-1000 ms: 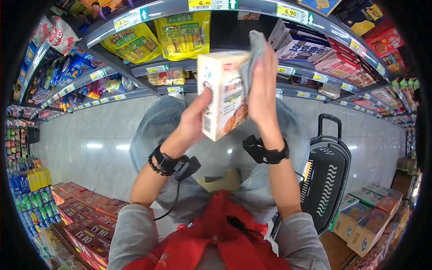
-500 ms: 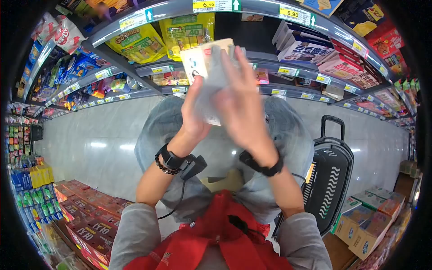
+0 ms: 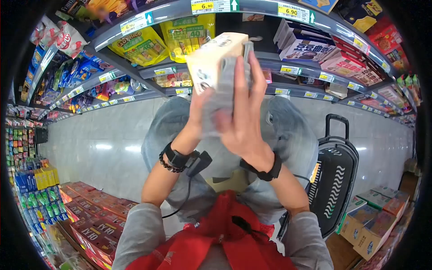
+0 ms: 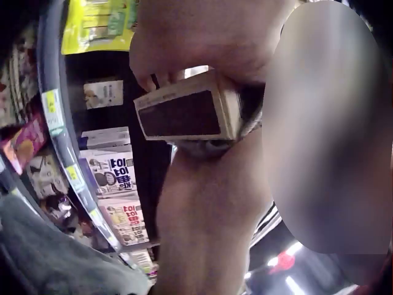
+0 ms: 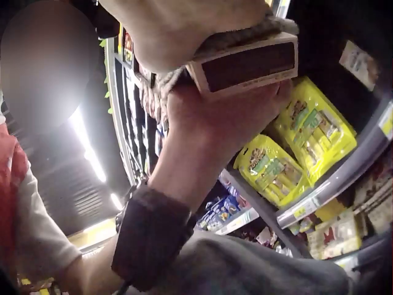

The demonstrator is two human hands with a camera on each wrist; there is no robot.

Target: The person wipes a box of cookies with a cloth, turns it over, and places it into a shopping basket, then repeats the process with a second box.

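In the head view a cream biscuit box (image 3: 213, 54) is held up in front of the shelves, slightly blurred. My left hand (image 3: 194, 118) grips it low on its left side. A grey cloth (image 3: 227, 87) covers much of the box's right-hand face. My right hand (image 3: 246, 112) holds this cloth against the box, its long fingers stretched upward over it and the thumb blurred. From the left wrist, a narrow end of the box (image 4: 178, 114) with a dark panel shows between both hands. The right wrist view has the cloth (image 5: 245, 38) along one side of the box.
Shelves ahead carry yellow snack bags (image 3: 186, 38) and white cookie boxes (image 3: 306, 49). A black shopping basket (image 3: 335, 180) stands on the floor at right. Red-brown cartons (image 3: 99, 225) are stacked behind left, more cartons (image 3: 369, 220) behind right.
My right hand and the cloth have swung from the box's right edge leftward across its face, then slightly back. The box has tilted, its top now showing more. My left hand keeps its grip.
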